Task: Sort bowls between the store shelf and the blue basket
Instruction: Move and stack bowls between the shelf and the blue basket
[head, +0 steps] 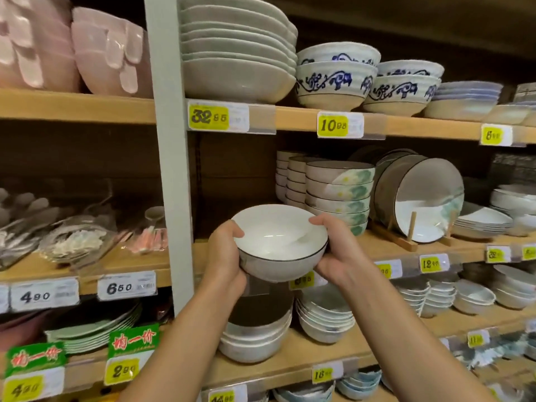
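Fingers (232, 229) of the left hand (224, 256) curl round the left side of a white ceramic bowl with a thin dark rim line (280, 242). The thumb lies over the rim and the other fingers wrap the outer wall beneath. The right hand (333, 253) grips the opposite side the same way, thumb hooked over the rim, palm under the wall, so both hands are clasped on the bowl.

The bowl is held in the air in front of the wooden middle shelf (377, 245), just right of the pale grey upright post (171, 140), and touches nothing but the hands. Its mouth faces up, with the inside in plain view, and its foot points down. Being round, it has no long axis; the rim runs from hand to hand — left to right across the view.

Just behind it on the middle shelf stands a stack of pale bowls painted with green and yellow (339, 195). To their right, a large dark-rimmed bowl (420, 195) is propped on edge in a wooden stand (406, 239), its mouth turned toward the aisle.

On the shelf below, under the hands, sits a stack of greyish-white bowls (255, 340). The shelf above carries a stack of wide grey-white dishes (237, 53) and blue-patterned bowls (336, 79). Yellow price tags (208, 117) line the shelf edges.
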The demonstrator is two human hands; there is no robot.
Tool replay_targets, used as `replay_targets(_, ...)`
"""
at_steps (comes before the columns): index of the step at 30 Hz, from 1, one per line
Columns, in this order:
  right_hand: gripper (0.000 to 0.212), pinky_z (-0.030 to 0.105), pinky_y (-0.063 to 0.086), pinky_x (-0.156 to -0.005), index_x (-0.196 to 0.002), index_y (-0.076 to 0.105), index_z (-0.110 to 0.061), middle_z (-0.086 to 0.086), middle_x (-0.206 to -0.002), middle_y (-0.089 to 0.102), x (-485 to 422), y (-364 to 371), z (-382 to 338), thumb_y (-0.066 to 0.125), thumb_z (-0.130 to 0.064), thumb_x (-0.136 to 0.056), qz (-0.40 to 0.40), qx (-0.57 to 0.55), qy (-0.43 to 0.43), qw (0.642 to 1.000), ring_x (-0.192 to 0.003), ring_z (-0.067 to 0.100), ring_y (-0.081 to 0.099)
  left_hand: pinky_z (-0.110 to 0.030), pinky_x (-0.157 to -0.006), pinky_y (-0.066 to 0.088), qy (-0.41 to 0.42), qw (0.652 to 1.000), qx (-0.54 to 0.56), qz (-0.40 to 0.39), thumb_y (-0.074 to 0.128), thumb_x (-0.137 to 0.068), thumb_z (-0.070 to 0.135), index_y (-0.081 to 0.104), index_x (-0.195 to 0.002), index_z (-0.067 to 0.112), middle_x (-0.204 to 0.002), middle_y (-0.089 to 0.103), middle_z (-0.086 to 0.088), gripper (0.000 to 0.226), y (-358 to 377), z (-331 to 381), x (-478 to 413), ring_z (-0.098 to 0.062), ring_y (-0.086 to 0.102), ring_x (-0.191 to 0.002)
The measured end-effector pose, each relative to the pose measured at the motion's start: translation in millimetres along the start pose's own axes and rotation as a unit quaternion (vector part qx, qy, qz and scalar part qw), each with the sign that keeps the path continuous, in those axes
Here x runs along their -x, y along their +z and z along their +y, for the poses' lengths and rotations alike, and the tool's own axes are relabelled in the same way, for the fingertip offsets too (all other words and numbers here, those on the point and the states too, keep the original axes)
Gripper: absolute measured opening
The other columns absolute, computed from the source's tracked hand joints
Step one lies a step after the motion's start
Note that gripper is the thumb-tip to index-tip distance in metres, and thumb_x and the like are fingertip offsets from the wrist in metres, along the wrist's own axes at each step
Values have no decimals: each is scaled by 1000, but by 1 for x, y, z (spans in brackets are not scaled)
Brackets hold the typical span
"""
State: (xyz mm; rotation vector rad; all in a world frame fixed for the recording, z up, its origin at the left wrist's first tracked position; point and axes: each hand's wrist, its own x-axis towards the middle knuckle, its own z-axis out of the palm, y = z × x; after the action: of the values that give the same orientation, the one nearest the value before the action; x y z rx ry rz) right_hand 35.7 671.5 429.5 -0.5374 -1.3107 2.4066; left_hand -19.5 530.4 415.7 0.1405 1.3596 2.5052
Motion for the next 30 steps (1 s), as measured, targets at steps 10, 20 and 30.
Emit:
replay_targets(10, 31, 33, 56, -64, -109, 65, -5, 14, -94, 75, -68, 9, 20, 53, -11, -81, -11, 1, -6, 1000, -87, 29, 69, -31, -62, 49, 13, 998, 7, 67, 47, -76, 14, 61, -108, 15, -101, 65, -8, 35, -3, -12, -60, -29, 60, -92)
replay_targets(20, 29, 40, 56, -83, -109, 64, -4, 16, -97, 75, -104, 12, 25, 52, -9, -83, -40, -3, 18, 999, -96, 31, 69, -40, -75, 56, 7, 995, -1, 99, 47, -66, 15, 66, -111, 8, -103, 72, -16, 50, -4, -15, -88, -36, 65, -97)
replay_targets(30, 60, 24, 43, -86, -143, 33, -39, -10, -132, 49, -88, -2, 47, 57, -30, -89, -70, 157, -150, 974, -118, 10, 50, -39, -70, 57, 36, 995, -6, 91, 48, -74, 20, 70, -104, 9, -97, 75, -16, 39, -8, -22, -96, -33, 70, -91)
